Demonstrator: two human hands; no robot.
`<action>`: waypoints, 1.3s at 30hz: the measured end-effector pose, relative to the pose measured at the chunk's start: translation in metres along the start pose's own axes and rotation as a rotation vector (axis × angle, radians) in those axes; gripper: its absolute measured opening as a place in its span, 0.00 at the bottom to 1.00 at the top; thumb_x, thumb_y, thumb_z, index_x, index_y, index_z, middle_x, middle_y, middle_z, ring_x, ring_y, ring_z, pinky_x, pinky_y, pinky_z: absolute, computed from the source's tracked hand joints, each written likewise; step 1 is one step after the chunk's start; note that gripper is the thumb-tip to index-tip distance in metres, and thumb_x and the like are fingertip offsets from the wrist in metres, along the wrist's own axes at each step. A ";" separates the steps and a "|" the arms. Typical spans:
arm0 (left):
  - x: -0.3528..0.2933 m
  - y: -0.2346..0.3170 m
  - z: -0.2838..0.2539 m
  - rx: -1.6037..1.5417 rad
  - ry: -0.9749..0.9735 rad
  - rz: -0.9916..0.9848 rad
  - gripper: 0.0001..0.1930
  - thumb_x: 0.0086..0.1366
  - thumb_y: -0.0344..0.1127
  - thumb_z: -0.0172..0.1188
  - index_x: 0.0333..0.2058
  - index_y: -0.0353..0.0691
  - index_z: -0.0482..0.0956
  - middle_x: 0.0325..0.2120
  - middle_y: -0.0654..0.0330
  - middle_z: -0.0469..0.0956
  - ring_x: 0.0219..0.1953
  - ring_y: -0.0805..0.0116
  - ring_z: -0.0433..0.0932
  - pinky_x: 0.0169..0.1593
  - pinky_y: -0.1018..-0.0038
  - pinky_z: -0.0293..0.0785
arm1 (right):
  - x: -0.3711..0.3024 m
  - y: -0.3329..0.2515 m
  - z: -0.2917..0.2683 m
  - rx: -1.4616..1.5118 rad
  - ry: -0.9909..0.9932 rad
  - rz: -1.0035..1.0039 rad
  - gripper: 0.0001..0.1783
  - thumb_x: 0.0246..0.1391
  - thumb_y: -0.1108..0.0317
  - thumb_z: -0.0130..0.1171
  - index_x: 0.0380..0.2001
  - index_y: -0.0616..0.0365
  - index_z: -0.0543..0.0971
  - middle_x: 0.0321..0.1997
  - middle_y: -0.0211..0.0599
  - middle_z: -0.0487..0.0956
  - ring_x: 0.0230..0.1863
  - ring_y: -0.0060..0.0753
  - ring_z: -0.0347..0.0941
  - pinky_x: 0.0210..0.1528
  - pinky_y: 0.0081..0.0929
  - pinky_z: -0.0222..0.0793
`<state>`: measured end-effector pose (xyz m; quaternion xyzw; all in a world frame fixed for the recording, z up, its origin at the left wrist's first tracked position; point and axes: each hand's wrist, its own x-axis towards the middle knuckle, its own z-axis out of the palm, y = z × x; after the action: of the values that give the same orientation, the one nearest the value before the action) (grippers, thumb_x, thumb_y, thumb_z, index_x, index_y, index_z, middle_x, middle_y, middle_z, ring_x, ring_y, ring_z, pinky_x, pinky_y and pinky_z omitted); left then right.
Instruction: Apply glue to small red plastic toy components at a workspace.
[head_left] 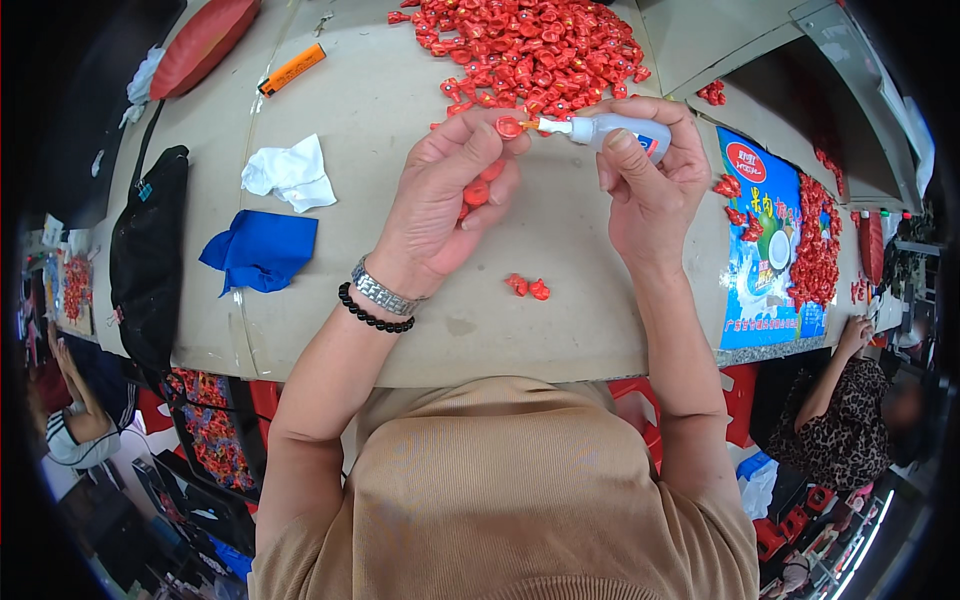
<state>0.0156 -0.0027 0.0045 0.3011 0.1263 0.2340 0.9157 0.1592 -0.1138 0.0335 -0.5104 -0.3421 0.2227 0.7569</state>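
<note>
Red pile (540, 55) just beyond bottle (643, 128)

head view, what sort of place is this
Probably a small-parts workshop or factory: a heap of small red pieces lies on the worktable, the right hand holds a nozzle bottle at a round red piece, and another person is off to the right.

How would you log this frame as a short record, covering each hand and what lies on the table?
Left hand: pinches one red piece, with more red pieces in the curled fingers
Right hand: grips a small squeeze bottle, tip at the pinched piece
Table, far side: heap of small red parts
Table, left side: orange object, white tissue, blue cloth
</note>
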 end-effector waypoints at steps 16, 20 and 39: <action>0.000 0.001 0.004 0.007 -0.008 0.025 0.14 0.64 0.37 0.59 0.46 0.40 0.75 0.36 0.61 0.77 0.21 0.80 0.66 0.16 0.86 0.54 | 0.001 -0.002 -0.001 0.014 0.020 -0.010 0.11 0.50 0.75 0.63 0.38 0.59 0.74 0.32 0.34 0.80 0.19 0.12 0.63 0.17 0.09 0.55; 0.000 0.001 -0.001 0.015 -0.054 0.027 0.15 0.68 0.36 0.53 0.50 0.36 0.72 0.40 0.58 0.77 0.23 0.78 0.65 0.16 0.87 0.56 | 0.002 -0.002 0.000 0.034 0.019 -0.006 0.11 0.50 0.75 0.62 0.37 0.59 0.74 0.32 0.34 0.80 0.19 0.12 0.63 0.17 0.09 0.55; 0.005 0.008 -0.004 -0.050 -0.017 0.063 0.11 0.67 0.36 0.53 0.43 0.37 0.74 0.36 0.60 0.77 0.22 0.79 0.66 0.17 0.86 0.55 | 0.008 -0.009 -0.001 0.154 0.018 0.074 0.14 0.49 0.77 0.61 0.39 0.61 0.72 0.30 0.36 0.77 0.22 0.21 0.69 0.21 0.16 0.61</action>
<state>0.0159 0.0077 0.0058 0.2841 0.1030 0.2634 0.9161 0.1654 -0.1119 0.0436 -0.4651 -0.2982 0.2716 0.7880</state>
